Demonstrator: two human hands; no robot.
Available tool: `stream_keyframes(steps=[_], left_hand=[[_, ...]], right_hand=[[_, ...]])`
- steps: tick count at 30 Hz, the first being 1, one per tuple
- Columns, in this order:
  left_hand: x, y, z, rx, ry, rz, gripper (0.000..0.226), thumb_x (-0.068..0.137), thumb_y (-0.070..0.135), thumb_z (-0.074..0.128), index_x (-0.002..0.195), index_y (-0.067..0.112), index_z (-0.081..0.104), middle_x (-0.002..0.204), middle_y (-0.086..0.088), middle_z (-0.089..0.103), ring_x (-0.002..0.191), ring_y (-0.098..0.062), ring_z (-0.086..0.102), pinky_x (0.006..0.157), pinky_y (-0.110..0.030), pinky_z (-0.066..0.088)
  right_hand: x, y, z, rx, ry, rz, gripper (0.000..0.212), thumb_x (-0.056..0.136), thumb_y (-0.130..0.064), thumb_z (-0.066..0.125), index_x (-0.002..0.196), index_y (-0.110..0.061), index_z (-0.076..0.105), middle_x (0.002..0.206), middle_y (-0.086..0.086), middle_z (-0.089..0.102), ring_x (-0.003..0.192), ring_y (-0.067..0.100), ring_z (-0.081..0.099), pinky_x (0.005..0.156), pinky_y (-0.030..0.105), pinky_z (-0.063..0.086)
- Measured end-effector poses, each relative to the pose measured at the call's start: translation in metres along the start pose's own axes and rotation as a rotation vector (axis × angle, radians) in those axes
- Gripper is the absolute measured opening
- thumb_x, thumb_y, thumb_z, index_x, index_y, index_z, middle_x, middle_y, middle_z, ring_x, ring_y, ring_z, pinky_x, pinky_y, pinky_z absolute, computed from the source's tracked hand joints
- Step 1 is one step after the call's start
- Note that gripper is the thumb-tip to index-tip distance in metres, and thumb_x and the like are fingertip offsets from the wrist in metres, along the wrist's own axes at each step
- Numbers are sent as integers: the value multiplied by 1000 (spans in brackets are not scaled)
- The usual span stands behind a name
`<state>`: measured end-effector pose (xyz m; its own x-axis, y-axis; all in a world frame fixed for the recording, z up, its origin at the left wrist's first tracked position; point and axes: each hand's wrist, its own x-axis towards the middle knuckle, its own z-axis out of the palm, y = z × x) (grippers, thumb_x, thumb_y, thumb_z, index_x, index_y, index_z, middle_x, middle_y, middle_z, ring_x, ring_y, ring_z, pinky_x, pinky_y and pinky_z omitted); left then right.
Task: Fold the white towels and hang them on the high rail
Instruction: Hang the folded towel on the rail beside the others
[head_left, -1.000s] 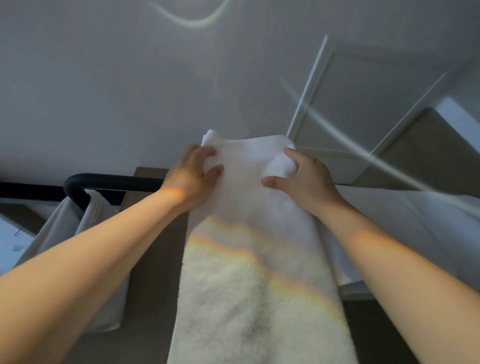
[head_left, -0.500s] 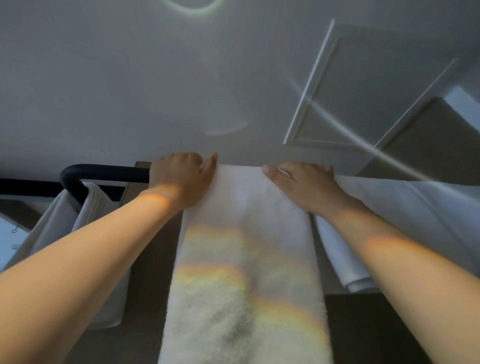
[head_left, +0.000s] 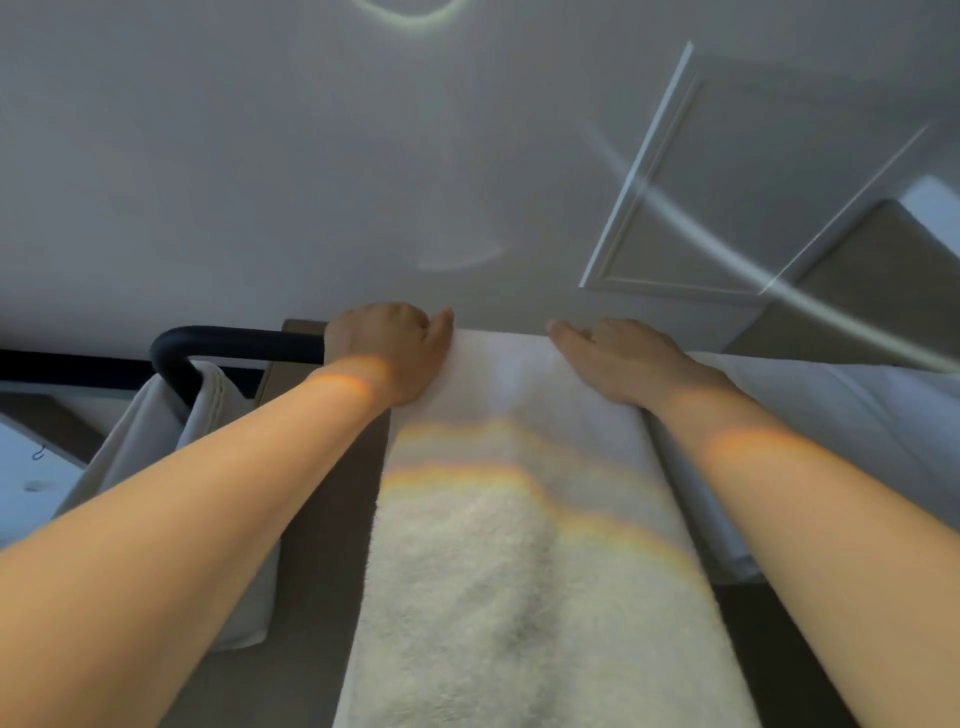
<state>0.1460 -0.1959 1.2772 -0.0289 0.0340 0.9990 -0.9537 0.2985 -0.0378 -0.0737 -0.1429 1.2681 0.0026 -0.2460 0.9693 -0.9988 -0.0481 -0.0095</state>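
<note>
Head view: left hand (head_left: 387, 353) grips white towel (head_left: 519, 545) over the rail (head_left: 244, 343), right hand (head_left: 623, 358) rests flat on it.

The black rail (head_left: 244, 343) bends down at its left end. A left towel (head_left: 135, 441), fluffy towel (head_left: 519, 571) and right towel (head_left: 831, 405) hang over it.

A fluffy white towel (head_left: 519, 571) is draped over the black rail (head_left: 244, 343) — a second towel (head_left: 841, 415) is hung just right of it, a third towel (head_left: 150, 447) at the left bend.

Both arms stretch forward, left hand (head_left: 389, 353) with fingers curled, right hand (head_left: 626, 364) flat.
</note>
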Motion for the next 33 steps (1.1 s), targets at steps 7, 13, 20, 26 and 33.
stream_keyframes(steps=[7,13,20,26,33], left_hand=[[-1,6,-5,52,-25,-64,58,99,50,21,78,16,63,66,1,43,70,-24,44,51,-26,18],[-17,5,-12,-1,18,-32,53,100,49,22,79,16,57,91,-9,64,81,-30,55,66,-32,31],[-95,-3,-31,-396,137,-46,70,84,66,44,135,18,44,131,-4,45,122,-26,41,100,-37,34],[-105,-8,-26,-864,-72,-292,57,84,46,68,130,18,50,105,16,65,76,5,59,58,-10,41],[-76,-9,-32,-770,181,-68,35,85,24,72,112,26,50,76,14,66,75,4,62,56,-6,42]], right_hand=[[-47,-11,12,-32,108,-218,61,95,-61,31,140,-21,43,146,7,47,136,27,39,110,39,28],[-21,-18,7,-67,94,-180,60,95,-67,28,106,-15,56,125,17,62,118,34,55,95,40,43],[-14,-16,10,-68,148,-196,56,93,-70,26,80,-22,52,116,13,67,113,31,59,85,35,40],[-14,-16,8,-52,138,-200,73,92,-72,22,111,-18,67,129,11,63,121,30,56,95,37,42],[-10,-15,4,-60,70,-148,64,94,-69,20,85,-21,61,125,14,64,120,30,57,94,38,42]])
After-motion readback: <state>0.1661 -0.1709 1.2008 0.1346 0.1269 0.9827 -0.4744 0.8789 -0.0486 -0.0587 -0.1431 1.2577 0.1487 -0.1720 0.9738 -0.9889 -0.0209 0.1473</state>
